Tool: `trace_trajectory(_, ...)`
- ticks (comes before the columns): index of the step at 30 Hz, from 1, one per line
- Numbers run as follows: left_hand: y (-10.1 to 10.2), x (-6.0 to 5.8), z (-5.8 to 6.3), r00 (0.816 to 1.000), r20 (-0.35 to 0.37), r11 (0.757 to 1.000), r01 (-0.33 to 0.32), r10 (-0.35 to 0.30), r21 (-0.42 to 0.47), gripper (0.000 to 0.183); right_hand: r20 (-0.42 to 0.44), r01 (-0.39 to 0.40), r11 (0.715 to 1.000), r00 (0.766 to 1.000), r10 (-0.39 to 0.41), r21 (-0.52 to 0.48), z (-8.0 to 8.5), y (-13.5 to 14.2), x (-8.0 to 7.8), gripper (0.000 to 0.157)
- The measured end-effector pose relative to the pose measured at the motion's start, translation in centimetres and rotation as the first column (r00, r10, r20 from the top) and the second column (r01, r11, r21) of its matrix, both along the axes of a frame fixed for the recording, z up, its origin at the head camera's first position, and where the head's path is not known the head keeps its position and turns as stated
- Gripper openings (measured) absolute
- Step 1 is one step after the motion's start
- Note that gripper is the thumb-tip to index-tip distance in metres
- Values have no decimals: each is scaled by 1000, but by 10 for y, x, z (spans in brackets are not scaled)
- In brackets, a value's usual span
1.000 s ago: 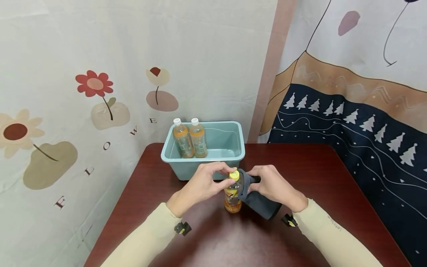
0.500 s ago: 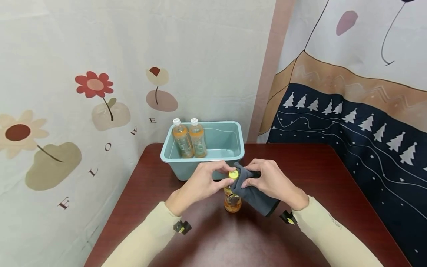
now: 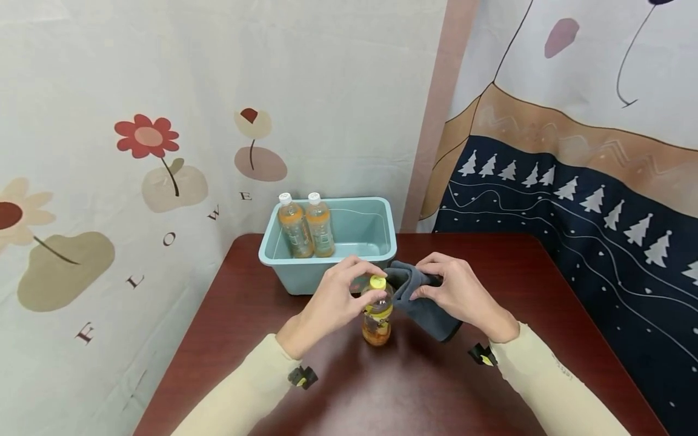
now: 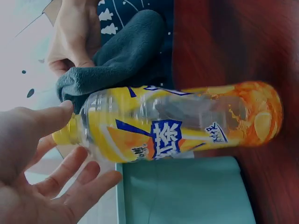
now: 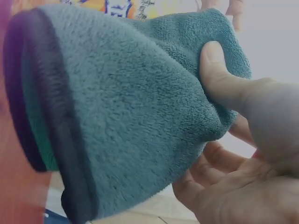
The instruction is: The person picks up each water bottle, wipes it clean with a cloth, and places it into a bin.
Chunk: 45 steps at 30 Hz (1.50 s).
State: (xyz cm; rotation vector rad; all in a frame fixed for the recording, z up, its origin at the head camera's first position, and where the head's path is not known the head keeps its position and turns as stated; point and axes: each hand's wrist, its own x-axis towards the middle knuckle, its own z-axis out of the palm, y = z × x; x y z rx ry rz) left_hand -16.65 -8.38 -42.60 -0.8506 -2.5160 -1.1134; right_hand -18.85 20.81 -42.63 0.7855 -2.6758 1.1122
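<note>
A clear plastic drink bottle [image 3: 377,318] with a yellow-and-orange label stands upright on the table in the head view. My left hand [image 3: 340,293] pinches its yellow cap [image 3: 377,282] between thumb and fingers. In the left wrist view the bottle [image 4: 163,122] lies sideways across the picture, its other fingers spread beside the neck. My right hand [image 3: 458,290] holds a folded dark grey cloth [image 3: 428,312] just right of the bottle's neck. Seen from the right wrist, the thumb presses into the fuzzy cloth [image 5: 135,102], which hangs in a fold with a black hem.
Behind the bottle, a light blue plastic bin [image 3: 354,261] stands at the table's back. Two white-capped bottles, one of them this bottle [image 3: 320,233], lean in its left side. A printed curtain [image 3: 349,103] rises behind the dark red table [image 3: 262,321].
The cloth rose from beside the bottle's neck to the cap, then shifted right, away from it, with my right hand. My left hand stays at the cap.
</note>
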Motion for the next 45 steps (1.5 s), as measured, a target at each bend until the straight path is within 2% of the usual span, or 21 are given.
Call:
trace_trajectory(5, -5, -3, 3, 999, 13, 999, 33, -33, -9, 38, -22, 2, 999, 1000, -3, -47, -5, -2, 0, 37)
trace_trajectory(9, -8, -7, 4, 999, 21, 999, 41, -42, 21, 36, -64, -18, 993, 998, 11, -113, -9, -11, 0, 54)
trace_trajectory(12, -9, -8, 6, 999, 13, 999, 36, -37, 23, 30, -79, -52, 989, 996, 41, -138, -13, -22, 2, 61)
trace_trajectory(16, -11, -11, 7, 999, 6, 999, 41, -41, 15, 27, -103, -90, 989, 992, 79, -113, -19, -34, 6, 54)
trace_trajectory(23, -12, -13, 8, 997, 54, 998, 58, -59, 7, 27, -139, -71, 997, 988, 65, -37, -29, -34, 7, 44)
trace_trajectory(28, -12, -13, 8, 998, 41, 998, 54, -54, -19, 27, -112, -59, 997, 992, 64, 47, -42, -31, 3, 34)
trace_trajectory(37, -11, -12, 7, 997, 40, 998, 68, -68, 5, 26, -6, -117, 976, 993, 120, 182, -86, -37, -9, 27)
trace_trajectory(41, -11, -12, 6, 997, 47, 998, 59, -58, -15, 26, 67, -155, 965, 987, 144, 212, -101, -40, -12, 24)
trace_trajectory(45, -12, -11, 6, 997, 59, 998, 53, -52, -25, 27, 112, -173, 962, 982, 152, 214, -108, -42, -14, 23)
